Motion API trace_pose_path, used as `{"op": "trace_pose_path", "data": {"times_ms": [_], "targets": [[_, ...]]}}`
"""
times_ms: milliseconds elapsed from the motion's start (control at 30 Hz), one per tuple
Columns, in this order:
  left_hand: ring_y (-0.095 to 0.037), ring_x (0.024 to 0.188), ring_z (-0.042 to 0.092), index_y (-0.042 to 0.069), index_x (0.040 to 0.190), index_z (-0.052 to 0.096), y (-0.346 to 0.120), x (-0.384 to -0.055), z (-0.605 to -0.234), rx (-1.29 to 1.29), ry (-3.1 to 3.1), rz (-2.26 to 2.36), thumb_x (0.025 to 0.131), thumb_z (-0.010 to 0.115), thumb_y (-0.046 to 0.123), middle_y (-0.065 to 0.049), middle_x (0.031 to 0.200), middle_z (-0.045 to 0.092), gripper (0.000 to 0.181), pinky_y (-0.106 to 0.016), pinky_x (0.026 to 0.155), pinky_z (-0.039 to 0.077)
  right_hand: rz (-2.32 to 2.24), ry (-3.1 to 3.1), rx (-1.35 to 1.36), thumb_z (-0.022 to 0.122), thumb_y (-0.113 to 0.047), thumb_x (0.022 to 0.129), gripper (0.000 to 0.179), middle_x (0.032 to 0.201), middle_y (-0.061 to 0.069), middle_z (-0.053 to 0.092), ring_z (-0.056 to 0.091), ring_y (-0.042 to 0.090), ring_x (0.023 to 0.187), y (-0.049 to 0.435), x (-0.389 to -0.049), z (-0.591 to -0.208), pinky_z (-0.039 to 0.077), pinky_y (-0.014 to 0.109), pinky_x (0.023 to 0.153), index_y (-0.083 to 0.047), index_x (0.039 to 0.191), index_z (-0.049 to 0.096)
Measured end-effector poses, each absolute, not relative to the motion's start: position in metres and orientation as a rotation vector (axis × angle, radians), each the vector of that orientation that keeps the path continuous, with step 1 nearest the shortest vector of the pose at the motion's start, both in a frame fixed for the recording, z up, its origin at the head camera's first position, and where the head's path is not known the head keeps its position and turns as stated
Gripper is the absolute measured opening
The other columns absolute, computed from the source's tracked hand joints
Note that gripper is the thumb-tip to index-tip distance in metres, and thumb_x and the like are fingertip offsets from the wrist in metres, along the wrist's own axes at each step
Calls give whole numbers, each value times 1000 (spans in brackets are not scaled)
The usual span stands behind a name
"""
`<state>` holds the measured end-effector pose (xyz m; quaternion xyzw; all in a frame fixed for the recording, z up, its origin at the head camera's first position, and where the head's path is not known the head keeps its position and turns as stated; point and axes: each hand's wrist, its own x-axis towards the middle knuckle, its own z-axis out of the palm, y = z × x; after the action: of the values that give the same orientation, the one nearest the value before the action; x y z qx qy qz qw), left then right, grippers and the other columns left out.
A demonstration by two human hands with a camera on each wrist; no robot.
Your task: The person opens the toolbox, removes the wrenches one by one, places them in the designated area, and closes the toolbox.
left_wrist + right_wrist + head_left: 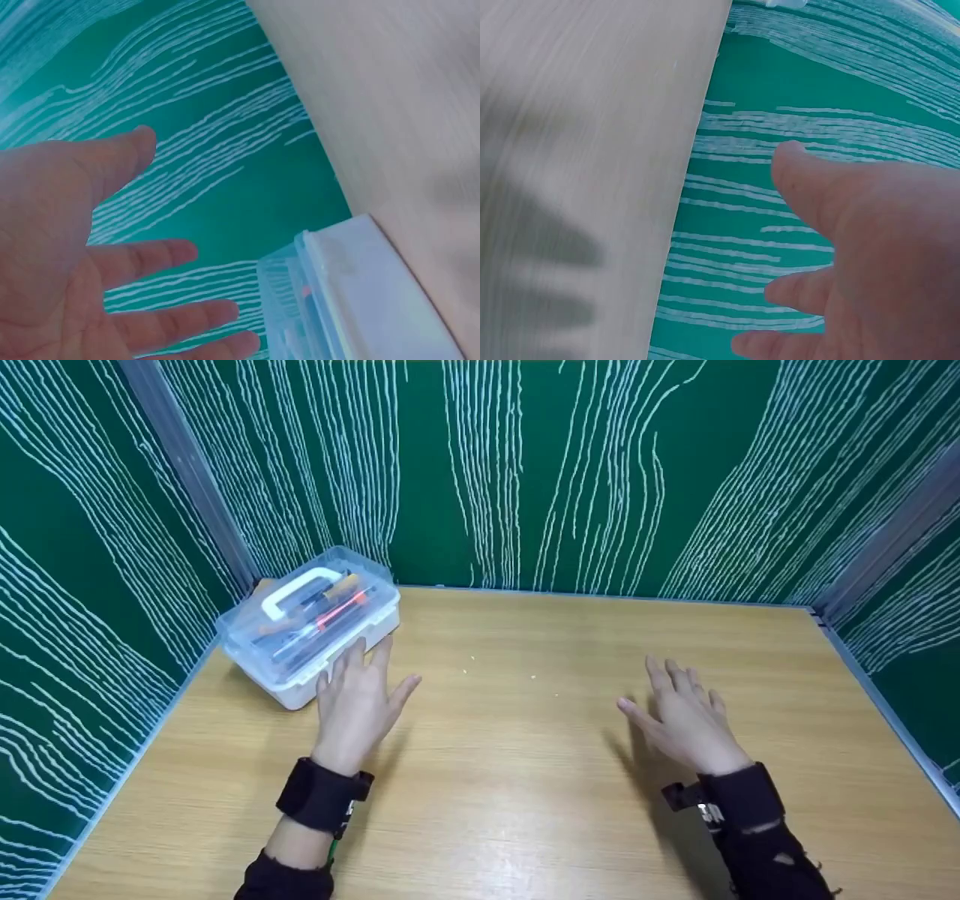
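1. L hand [352,714]: fingers + thumb spread apart, palm over desk [487,765], tips right by near side of box; contact or not, can't tell.
2. R hand [690,727]: fingers also apart, thumb out to the side, above R part of desk, well away from box; shadow falls on desk beside it.
3. Box [300,690]: far L corner area of desk, set at an angle, white base, clear lid on, white handle [296,583] on top.
4. Thru lid: yellow item [341,586] & red item [341,611], among others; details unclear.
5. Few tiny white bits [533,676] on desk btwn hands, farther back.
6. Dk wristbands on both arms; green wall [420,472] w/ white wavy lines behind.
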<state>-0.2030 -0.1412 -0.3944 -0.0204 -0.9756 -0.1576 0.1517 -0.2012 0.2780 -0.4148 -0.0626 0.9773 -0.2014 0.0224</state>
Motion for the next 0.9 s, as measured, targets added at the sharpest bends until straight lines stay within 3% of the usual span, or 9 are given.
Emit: {"op": "trace_pose_path", "data": {"times_ms": [200, 367, 700, 900], "targets": [[-50, 135, 60, 10, 155, 55, -156, -203, -386, -36, -2747, -459, 101, 73, 48, -28, 153, 56, 69, -75, 107, 50, -640, 3073, -279, 57, -53, 108, 89, 171, 39, 22, 19, 62, 157, 248, -215, -409, 12, 86, 121, 1, 169, 22], [-53, 132, 62, 6, 151, 57, -173, -204, -379, -1, -2706, -473, 101, 74, 44, -31, 148, 59, 65, -75, 105, 50, -642, 3096, -357, 60, -48, 109, 83, 169, 37, 28, 28, 59, 155, 220, -229, -402, 17, 83, 123, -1, 168, 26], [-56, 126, 62, -1, 147, 59, -215, -204, -369, 61, -2652, -490, 102, 74, 34, -35, 146, 58, 59, -73, 98, 55, -723, 3029, -449, 59, -54, 107, 84, 170, 29, 34, 35, 53, 155, 161, -258, -390, 21, 76, 127, -8, 169, 27], [-56, 125, 62, -2, 147, 59, -239, -208, -364, 156, -2631, -519, 103, 74, 31, -36, 144, 58, 57, -73, 96, 56, -735, 3023, -518, 61, -52, 107, 81, 165, 28, 43, 43, 49, 153, 128, -274, -386, 30, 72, 126, -7, 167, 32]]}}
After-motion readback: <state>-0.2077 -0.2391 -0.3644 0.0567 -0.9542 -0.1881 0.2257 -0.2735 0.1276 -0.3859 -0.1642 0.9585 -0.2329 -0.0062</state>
